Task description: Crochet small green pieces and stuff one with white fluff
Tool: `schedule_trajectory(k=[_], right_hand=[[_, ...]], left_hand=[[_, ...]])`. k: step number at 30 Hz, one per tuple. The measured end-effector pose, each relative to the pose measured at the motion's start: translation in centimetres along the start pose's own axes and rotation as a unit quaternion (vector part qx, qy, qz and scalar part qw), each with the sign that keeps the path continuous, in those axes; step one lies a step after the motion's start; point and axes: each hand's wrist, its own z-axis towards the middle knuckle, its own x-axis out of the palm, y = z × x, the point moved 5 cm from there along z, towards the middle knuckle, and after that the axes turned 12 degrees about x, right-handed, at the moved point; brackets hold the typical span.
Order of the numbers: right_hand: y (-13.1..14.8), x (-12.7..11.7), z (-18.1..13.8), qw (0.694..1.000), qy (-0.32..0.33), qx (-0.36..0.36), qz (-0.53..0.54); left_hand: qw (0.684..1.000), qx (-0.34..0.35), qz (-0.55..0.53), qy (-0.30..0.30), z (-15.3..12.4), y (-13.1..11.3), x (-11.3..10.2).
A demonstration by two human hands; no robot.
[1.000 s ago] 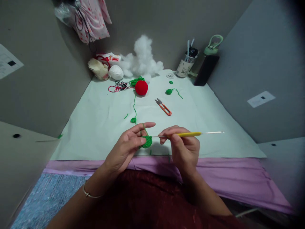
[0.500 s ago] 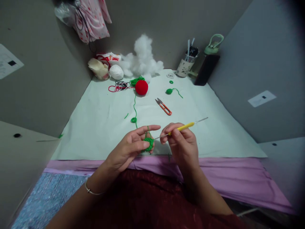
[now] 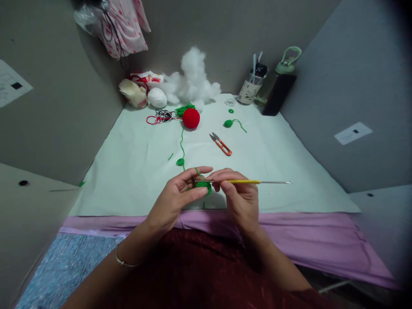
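Observation:
A small green crochet piece is pinched between the thumb and fingers of my left hand. Green yarn loops over that hand's raised index finger and trails back across the table. My right hand grips the yellow handle of a crochet hook, held nearly level. Its thin shaft lies along the top edge of the green piece, with the tip near my left fingers. Whether the tip sits inside a stitch, I cannot tell.
Orange thread snips lie beyond my hands. Farther back are a red ball, white stuffing, a green ball with a tail, a cup of pens and a dark phone-like slab. Grey partitions enclose the table.
My right hand has moved left, close to my left hand. The hook has swung from slanted to nearly level, its shaft now along the crochet piece, which has tilted.

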Motion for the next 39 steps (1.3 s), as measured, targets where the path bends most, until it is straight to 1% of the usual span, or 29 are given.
schedule_trajectory(k=[4, 9, 11, 16, 20, 22, 26, 31, 35, 39], right_hand=[[-0.8, -0.4, 0.3, 0.999, 0.009, 0.035, 0.037], [-1.0, -0.3, 0.3, 0.996, 0.022, 0.034, 0.085], [-1.0, -0.2, 0.4, 0.995, 0.020, 0.045, 0.089], [-1.0, 0.0, 0.6, 0.989, 0.027, 0.074, 0.122], [-1.1, -0.1, 0.7, 0.984, 0.060, 0.086, 0.147], [-0.9, -0.3, 0.8, 0.984, 0.076, 0.083, 0.137], [-0.3, -0.7, 1.0, 0.988, 0.087, 0.080, 0.096], [0.7, -0.8, 0.9, 0.993, 0.091, 0.043, 0.066], [1.2, -0.8, 0.5, 0.996, 0.085, 0.003, 0.013], [2.0, -0.5, -0.1, 0.992, 0.087, -0.071, -0.060]], left_hand=[[0.998, -0.020, -0.045, 0.033, 0.2, -0.6, -0.1], [0.995, -0.019, -0.065, 0.067, 0.3, -0.8, 0.3], [0.996, -0.015, -0.039, 0.072, 0.2, -0.7, 0.2], [0.994, 0.004, 0.076, 0.084, 0.1, -1.2, -0.2], [0.987, 0.024, 0.134, 0.084, 0.1, -2.0, -0.2], [0.985, 0.026, 0.152, 0.082, 0.0, -2.2, -0.1], [0.984, 0.026, 0.161, 0.078, 0.0, -2.4, -0.1], [0.980, 0.043, 0.179, 0.069, -0.1, -2.4, -0.4], [0.974, 0.059, 0.209, 0.059, -0.1, -2.3, -0.5], [0.961, 0.101, 0.250, 0.056, -0.1, -2.8, -0.3]])
